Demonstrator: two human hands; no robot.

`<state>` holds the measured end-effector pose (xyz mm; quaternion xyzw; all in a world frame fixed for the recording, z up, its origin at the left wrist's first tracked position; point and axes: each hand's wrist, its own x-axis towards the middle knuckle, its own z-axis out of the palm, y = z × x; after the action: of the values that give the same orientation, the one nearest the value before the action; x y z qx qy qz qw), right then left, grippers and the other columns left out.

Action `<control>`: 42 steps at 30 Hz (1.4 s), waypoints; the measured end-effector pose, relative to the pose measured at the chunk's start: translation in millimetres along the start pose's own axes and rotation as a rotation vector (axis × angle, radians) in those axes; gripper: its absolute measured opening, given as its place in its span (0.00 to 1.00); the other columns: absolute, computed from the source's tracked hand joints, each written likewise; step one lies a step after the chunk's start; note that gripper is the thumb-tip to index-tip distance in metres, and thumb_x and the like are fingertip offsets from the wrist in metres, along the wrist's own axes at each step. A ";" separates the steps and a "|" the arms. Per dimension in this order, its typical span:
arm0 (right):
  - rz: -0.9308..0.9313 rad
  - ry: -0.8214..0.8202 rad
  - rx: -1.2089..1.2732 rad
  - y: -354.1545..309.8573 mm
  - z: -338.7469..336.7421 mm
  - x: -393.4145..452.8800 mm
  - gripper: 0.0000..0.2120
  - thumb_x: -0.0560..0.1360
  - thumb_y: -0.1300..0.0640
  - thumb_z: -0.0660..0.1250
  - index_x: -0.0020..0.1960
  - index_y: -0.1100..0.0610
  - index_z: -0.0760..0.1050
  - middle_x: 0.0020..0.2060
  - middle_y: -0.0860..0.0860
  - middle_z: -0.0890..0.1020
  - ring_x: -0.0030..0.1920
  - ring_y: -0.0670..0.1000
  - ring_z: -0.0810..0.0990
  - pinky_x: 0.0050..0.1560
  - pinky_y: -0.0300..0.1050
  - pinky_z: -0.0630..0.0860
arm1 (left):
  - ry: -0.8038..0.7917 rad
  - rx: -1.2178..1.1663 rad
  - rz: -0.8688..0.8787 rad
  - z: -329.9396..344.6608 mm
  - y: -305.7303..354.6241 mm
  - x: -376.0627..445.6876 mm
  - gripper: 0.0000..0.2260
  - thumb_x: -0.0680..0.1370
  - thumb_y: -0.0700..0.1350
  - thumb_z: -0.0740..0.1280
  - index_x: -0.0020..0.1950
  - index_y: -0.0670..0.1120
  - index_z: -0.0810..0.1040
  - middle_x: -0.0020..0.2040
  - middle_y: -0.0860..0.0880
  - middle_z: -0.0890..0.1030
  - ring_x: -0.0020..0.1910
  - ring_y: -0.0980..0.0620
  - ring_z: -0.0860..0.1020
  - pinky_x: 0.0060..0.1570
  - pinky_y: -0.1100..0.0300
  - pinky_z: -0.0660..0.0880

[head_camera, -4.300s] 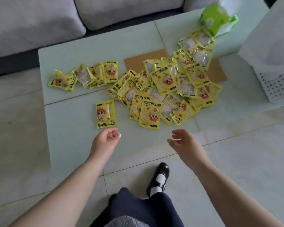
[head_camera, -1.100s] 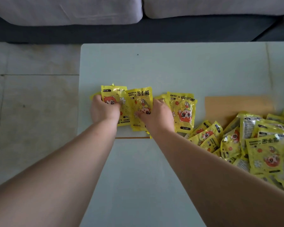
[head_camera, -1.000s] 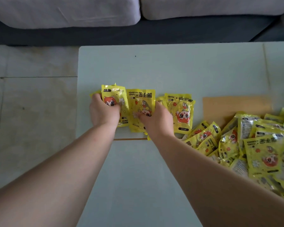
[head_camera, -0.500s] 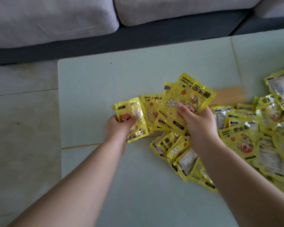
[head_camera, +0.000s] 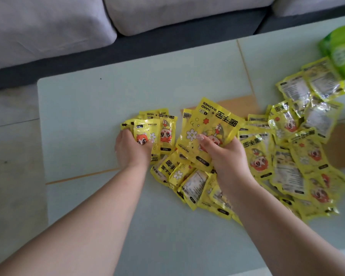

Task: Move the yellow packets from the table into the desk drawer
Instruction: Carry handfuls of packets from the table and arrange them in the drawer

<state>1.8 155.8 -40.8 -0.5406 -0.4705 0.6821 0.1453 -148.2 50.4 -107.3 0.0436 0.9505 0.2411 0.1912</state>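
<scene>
Surface: pale bench (head_camera: 88,108) fronted a grey sofa (head_camera: 48,26).
Packets: yellow packets (head_camera: 287,156) lay heaped right of both hands.
Hands: left hand (head_camera: 130,149) and right hand (head_camera: 225,156) each clutched packets; right nearer heap.

The left hand (head_camera: 132,150) grips a small bunch of yellow packets (head_camera: 147,134), thumb curled over the front one. The right hand (head_camera: 225,156) grips a larger tilted packet (head_camera: 209,128), lifted above the heap (head_camera: 283,156) spread to its right on the tabletop (head_camera: 88,116). Beyond both hands runs a grey sofa (head_camera: 68,26); a green bag (head_camera: 341,52) lies far right.
</scene>
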 end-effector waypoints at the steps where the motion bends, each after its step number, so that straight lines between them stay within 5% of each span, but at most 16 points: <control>1: -0.003 0.003 0.013 0.6 -3.7 -1.8 0.04 0.69 0.55 0.74 0.42 0.50 0.80 0.40 0.50 0.86 0.45 0.52 0.85 0.52 0.59 0.80 | -0.013 0.039 -0.022 0.6 0.8 0.4 0.20 0.69 0.49 0.75 0.53 0.40 0.73 0.57 0.43 0.77 0.61 0.39 0.72 0.53 0.52 0.70; 7: -0.012 0.025 0.067 8.4 -21.5 -12.9 0.05 0.69 0.57 0.74 0.43 0.51 0.80 0.39 0.49 0.86 0.44 0.52 0.85 0.52 0.59 0.79 | -0.074 0.071 0.024 2.5 4.9 6.8 0.20 0.68 0.46 0.76 0.53 0.40 0.72 0.58 0.40 0.74 0.59 0.38 0.74 0.56 0.43 0.73; 13: -0.005 0.059 0.054 21.0 -37.0 -25.9 0.08 0.68 0.55 0.74 0.47 0.52 0.80 0.41 0.50 0.86 0.44 0.51 0.85 0.51 0.59 0.80 | -0.079 0.178 0.129 2.6 6.9 1.9 0.22 0.73 0.44 0.73 0.62 0.39 0.69 0.77 0.40 0.57 0.76 0.44 0.56 0.69 0.53 0.60; 20: 0.003 0.118 0.129 31.4 -41.1 -45.2 0.05 0.68 0.55 0.74 0.43 0.52 0.81 0.41 0.52 0.85 0.47 0.59 0.84 0.50 0.65 0.78 | -0.115 0.206 0.067 -12.2 6.5 16.5 0.22 0.66 0.53 0.77 0.52 0.45 0.72 0.58 0.42 0.77 0.58 0.37 0.75 0.55 0.46 0.74; 27: 0.157 0.120 0.434 29.4 -42.7 -85.6 0.06 0.70 0.60 0.72 0.46 0.56 0.79 0.44 0.58 0.79 0.49 0.60 0.81 0.51 0.70 0.76 | -0.234 -0.133 0.192 -57.1 2.2 -13.7 0.13 0.70 0.39 0.73 0.49 0.47 0.73 0.47 0.47 0.79 0.44 0.45 0.77 0.43 0.57 0.70; 31: 0.139 0.141 0.516 22.2 -63.0 -114.9 0.08 0.70 0.61 0.71 0.48 0.57 0.79 0.41 0.56 0.81 0.46 0.58 0.81 0.49 0.62 0.80 | -0.460 -0.377 0.167 -86.4 16.7 -47.2 0.12 0.71 0.37 0.72 0.51 0.48 0.76 0.44 0.51 0.81 0.43 0.48 0.81 0.39 0.59 0.75; 34: 0.099 0.150 0.571 24.1 -86.6 -140.9 0.15 0.65 0.58 0.72 0.51 0.57 0.79 0.42 0.55 0.85 0.44 0.56 0.85 0.43 0.57 0.82 | -0.700 -0.472 0.166 -104.2 30.8 -82.3 0.13 0.71 0.37 0.72 0.54 0.47 0.78 0.51 0.45 0.84 0.48 0.45 0.83 0.47 0.47 0.79; 42: 0.041 0.267 0.716 51.0 -151.5 -217.8 0.20 0.63 0.57 0.70 0.55 0.57 0.77 0.44 0.57 0.86 0.41 0.58 0.85 0.37 0.55 0.82 | -1.167 -0.432 0.128 -97.2 57.5 -197.8 0.21 0.66 0.39 0.71 0.58 0.42 0.77 0.51 0.43 0.85 0.48 0.44 0.84 0.43 0.47 0.82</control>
<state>231.3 49.0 53.5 -0.5490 -0.1686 0.7296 0.3713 -3.6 23.4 66.6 0.1853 0.6148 0.3751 0.6686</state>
